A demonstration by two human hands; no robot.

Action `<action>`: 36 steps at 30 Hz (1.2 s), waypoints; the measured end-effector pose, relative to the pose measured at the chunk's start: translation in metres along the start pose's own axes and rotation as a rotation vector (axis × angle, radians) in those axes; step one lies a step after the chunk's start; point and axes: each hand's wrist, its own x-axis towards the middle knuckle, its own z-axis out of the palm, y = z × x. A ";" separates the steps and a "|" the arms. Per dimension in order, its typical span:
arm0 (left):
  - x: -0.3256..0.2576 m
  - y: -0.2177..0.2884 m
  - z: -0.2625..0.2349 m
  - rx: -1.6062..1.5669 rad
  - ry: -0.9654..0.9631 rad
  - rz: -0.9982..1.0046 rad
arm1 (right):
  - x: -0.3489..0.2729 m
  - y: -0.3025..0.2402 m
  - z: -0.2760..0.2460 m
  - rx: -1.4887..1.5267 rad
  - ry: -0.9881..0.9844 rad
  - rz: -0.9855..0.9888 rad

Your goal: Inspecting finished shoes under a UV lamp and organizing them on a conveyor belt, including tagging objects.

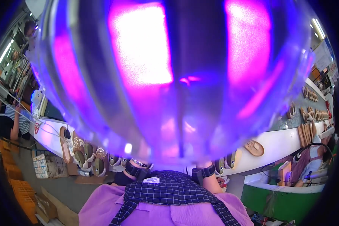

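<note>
Cannot tell hold or opening of either hand, hidden behind purple-lit cover. See seemingly assembled shoes on desk left of cover, bare sole right of it; cannot judge remaining work.

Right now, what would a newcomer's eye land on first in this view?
First, a big, blurred see-through cover glowing purple across the top and middle, hiding both hands. At lower left, olive and tan shoes sit along the edge of the white table; right of the cover's lower edge, a tan sole lies on it.
</note>
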 end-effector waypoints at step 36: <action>0.104 0.043 0.016 0.132 -0.584 -0.116 | -0.004 -0.008 -0.046 0.148 -0.143 0.253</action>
